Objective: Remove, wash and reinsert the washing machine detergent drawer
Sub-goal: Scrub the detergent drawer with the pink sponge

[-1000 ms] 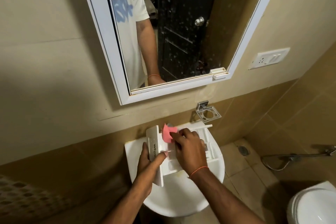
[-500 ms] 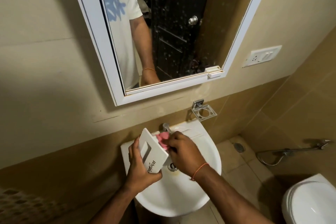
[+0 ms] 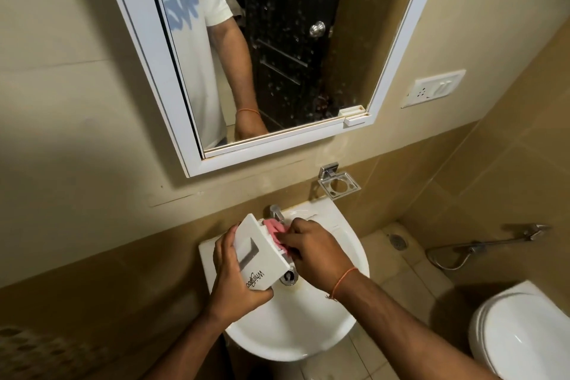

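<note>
Drawer: white hard plastic detergent drawer (image 3: 260,256), flat rectangular front panel w/ recessed slot handle and dark brand lettering near its lower end; held tilted above the basin, front face toward the camera, between the two hands.
Cloth: pink, soft, crumpled cloth (image 3: 275,230), pressed against the drawer's back side, just behind the panel; mostly hidden by the fingers.
Left hand: left hand (image 3: 234,278) clamped on the drawer, fingers wrapped round the panel's left edge, thumb under its lower corner.
Right hand: right hand (image 3: 311,250) curled round the pink cloth, knuckles up, fingertips tucked into the drawer body; thin orange thread on the wrist.
Basin: glossy white ceramic sink (image 3: 296,333), rounded bowl directly under both hands; metal drain (image 3: 289,277) just below the right hand's thumb side.
Tap: chrome tap (image 3: 275,213) just beyond the hands, close to the cloth; can't tell if water is running.
Room: beige tiled walls; white-framed mirror (image 3: 398,52) above the hands; empty chrome wire holder (image 3: 338,183) up-right of them; white switch plate (image 3: 433,88) far right on the wall; white toilet (image 3: 524,330) and chrome hose (image 3: 481,248) well right of the right hand.
</note>
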